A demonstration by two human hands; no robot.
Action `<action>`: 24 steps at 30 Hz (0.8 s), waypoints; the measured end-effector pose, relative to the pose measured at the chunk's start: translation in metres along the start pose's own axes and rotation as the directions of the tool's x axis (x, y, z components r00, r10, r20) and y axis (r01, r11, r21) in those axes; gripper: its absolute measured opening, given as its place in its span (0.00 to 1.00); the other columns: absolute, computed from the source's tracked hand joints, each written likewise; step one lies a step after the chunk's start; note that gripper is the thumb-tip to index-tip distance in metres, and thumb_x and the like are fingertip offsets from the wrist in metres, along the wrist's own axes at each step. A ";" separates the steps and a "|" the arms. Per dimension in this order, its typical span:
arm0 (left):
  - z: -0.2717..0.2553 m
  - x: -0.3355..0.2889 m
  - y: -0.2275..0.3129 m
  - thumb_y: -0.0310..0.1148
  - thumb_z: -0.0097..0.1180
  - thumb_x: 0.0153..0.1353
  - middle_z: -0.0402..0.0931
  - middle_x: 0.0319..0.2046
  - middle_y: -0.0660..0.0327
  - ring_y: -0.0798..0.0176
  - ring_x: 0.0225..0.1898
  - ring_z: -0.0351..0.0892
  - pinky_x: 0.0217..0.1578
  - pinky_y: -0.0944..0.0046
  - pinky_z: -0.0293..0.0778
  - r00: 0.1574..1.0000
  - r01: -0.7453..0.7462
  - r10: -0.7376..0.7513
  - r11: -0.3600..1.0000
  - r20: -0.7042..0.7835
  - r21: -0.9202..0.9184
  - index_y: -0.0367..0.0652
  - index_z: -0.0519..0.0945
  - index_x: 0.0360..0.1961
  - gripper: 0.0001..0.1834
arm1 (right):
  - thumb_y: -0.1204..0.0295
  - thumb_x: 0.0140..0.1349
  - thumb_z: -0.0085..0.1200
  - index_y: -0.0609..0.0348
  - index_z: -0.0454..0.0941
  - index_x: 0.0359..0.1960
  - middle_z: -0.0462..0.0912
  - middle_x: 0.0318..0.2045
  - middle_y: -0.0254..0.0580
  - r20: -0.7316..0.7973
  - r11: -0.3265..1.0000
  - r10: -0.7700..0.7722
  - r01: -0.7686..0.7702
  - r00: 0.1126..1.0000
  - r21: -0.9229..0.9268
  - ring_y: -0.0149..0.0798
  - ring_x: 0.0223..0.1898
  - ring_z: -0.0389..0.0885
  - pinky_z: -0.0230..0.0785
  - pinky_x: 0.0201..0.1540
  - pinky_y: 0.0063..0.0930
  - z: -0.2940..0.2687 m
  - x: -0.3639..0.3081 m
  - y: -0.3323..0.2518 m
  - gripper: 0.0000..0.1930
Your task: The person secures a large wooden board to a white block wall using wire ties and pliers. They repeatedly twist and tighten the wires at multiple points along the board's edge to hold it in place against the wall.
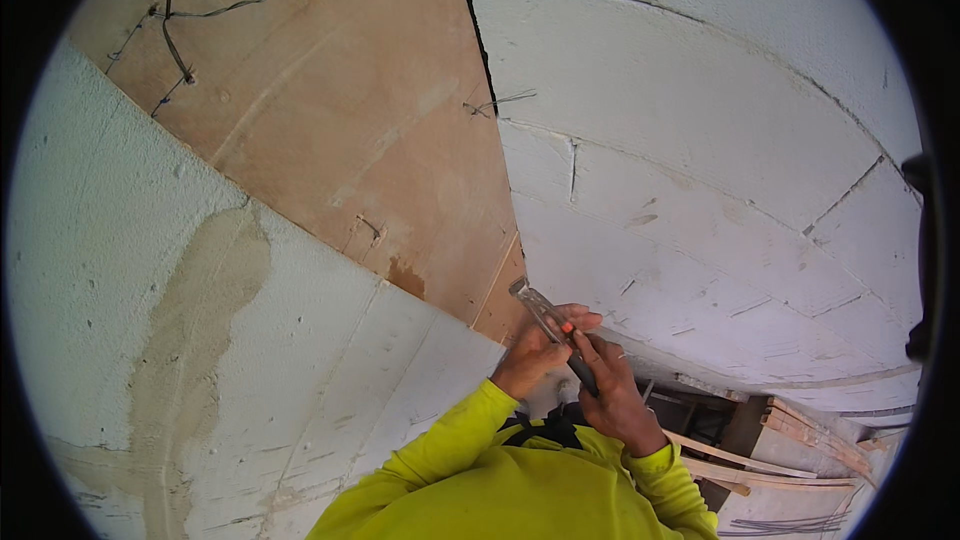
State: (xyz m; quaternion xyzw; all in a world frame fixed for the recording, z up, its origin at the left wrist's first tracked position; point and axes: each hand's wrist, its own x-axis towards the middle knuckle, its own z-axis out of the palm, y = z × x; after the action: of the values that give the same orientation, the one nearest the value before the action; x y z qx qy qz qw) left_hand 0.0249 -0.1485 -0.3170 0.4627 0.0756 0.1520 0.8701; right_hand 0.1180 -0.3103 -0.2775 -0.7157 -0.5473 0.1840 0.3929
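Both my hands are raised together in front of my chest, at a pair of pincers [545, 312]. The metal jaws point up and left, near the lower tip of the brown plywood panel [370, 130]. My right hand [618, 395] is closed around the dark handles. My left hand [532, 358] is closed about the tool nearer the jaws, its fingers partly hidden behind it. A small orange spot shows on the tool between the hands. Whether anything sits in the jaws is too small to make out.
Pale block walls [670, 80] stand on the right and left of the plywood. Twisted tie wires [245, 6] stick out of the panel, and another wire bundle [500, 102] sits at its right edge. Wooden boards [770, 480] and thin dark rods [785, 525] lie at lower right.
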 end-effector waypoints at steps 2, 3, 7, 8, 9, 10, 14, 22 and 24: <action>0.014 0.011 0.018 0.26 0.46 0.64 0.72 0.35 0.59 0.59 0.46 0.77 0.53 0.56 0.74 0.956 -0.151 0.130 0.987 -0.262 -0.059 0.41 0.71 0.42 0.06 | 0.79 0.57 0.59 0.64 0.65 0.69 0.70 0.62 0.60 -0.019 0.988 -0.113 0.111 0.993 -0.111 0.61 0.58 0.73 0.68 0.61 0.46 -0.005 0.030 -0.015 0.35; 0.015 0.015 0.028 0.26 0.45 0.64 0.71 0.33 0.59 0.60 0.42 0.76 0.50 0.56 0.75 0.922 -0.210 0.181 0.976 -0.342 -0.051 0.41 0.70 0.41 0.05 | 0.77 0.59 0.60 0.65 0.68 0.65 0.72 0.60 0.58 0.033 0.986 -0.164 0.164 0.986 -0.009 0.60 0.55 0.76 0.70 0.58 0.44 -0.017 0.045 -0.019 0.30; -0.002 0.027 0.072 0.28 0.42 0.65 0.70 0.27 0.60 0.63 0.32 0.71 0.42 0.57 0.74 0.786 -0.443 0.432 0.893 -0.442 0.084 0.40 0.70 0.37 0.05 | 0.76 0.65 0.58 0.68 0.81 0.46 0.82 0.48 0.51 -0.135 0.944 -0.215 0.241 0.967 0.226 0.51 0.40 0.84 0.78 0.42 0.35 -0.068 0.129 -0.028 0.11; -0.005 0.031 0.082 0.28 0.42 0.66 0.69 0.26 0.60 0.63 0.30 0.70 0.40 0.57 0.74 0.752 -0.472 0.481 0.870 -0.450 0.140 0.40 0.70 0.36 0.05 | 0.78 0.64 0.57 0.66 0.81 0.46 0.82 0.46 0.50 -0.255 0.938 -0.312 0.339 0.915 0.072 0.51 0.39 0.84 0.78 0.40 0.34 -0.073 0.158 -0.028 0.10; -0.007 0.036 0.090 0.28 0.42 0.66 0.69 0.25 0.60 0.63 0.29 0.70 0.40 0.57 0.74 0.742 -0.493 0.512 0.854 -0.433 0.165 0.39 0.70 0.36 0.05 | 0.80 0.64 0.57 0.65 0.80 0.45 0.82 0.43 0.50 -0.339 0.892 -0.447 0.441 0.828 -0.100 0.50 0.39 0.84 0.78 0.39 0.32 -0.075 0.188 -0.027 0.09; -0.008 0.040 0.097 0.27 0.43 0.65 0.69 0.25 0.60 0.63 0.29 0.70 0.40 0.57 0.74 0.729 -0.500 0.533 0.843 -0.430 0.198 0.39 0.70 0.35 0.05 | 0.81 0.63 0.57 0.63 0.80 0.46 0.82 0.43 0.49 -0.346 0.857 -0.515 0.471 0.784 -0.209 0.49 0.39 0.84 0.78 0.40 0.33 -0.077 0.215 -0.025 0.10; -0.008 0.047 0.111 0.23 0.43 0.64 0.69 0.24 0.60 0.65 0.26 0.70 0.35 0.58 0.74 0.675 -0.566 0.617 0.785 -0.405 0.251 0.37 0.71 0.33 0.04 | 0.81 0.61 0.59 0.61 0.79 0.48 0.80 0.43 0.47 -0.321 0.732 -0.674 0.543 0.666 -0.411 0.49 0.38 0.83 0.78 0.42 0.35 -0.073 0.285 -0.016 0.13; -0.036 0.031 0.093 0.23 0.43 0.63 0.69 0.23 0.60 0.65 0.26 0.70 0.36 0.57 0.74 0.660 -0.487 0.640 0.763 -0.393 0.424 0.37 0.71 0.35 0.04 | 0.78 0.59 0.64 0.59 0.81 0.49 0.81 0.39 0.42 -0.208 0.595 -0.788 0.630 0.580 -0.498 0.43 0.35 0.84 0.79 0.37 0.32 -0.072 0.316 -0.010 0.15; -0.044 0.031 0.091 0.23 0.43 0.63 0.69 0.23 0.60 0.65 0.26 0.70 0.36 0.58 0.74 0.661 -0.464 0.624 0.777 -0.418 0.427 0.37 0.71 0.35 0.04 | 0.77 0.58 0.65 0.59 0.83 0.47 0.82 0.35 0.40 -0.195 0.577 -0.797 0.624 0.572 -0.527 0.42 0.33 0.84 0.79 0.35 0.31 -0.075 0.320 -0.011 0.14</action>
State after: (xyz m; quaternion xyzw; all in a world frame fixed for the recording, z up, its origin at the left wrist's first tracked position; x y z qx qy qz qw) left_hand 0.0240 -0.0562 -0.2655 0.5212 0.1938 0.5184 0.6497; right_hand 0.2693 -0.0395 -0.1693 -0.5113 -0.7216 -0.2661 0.3835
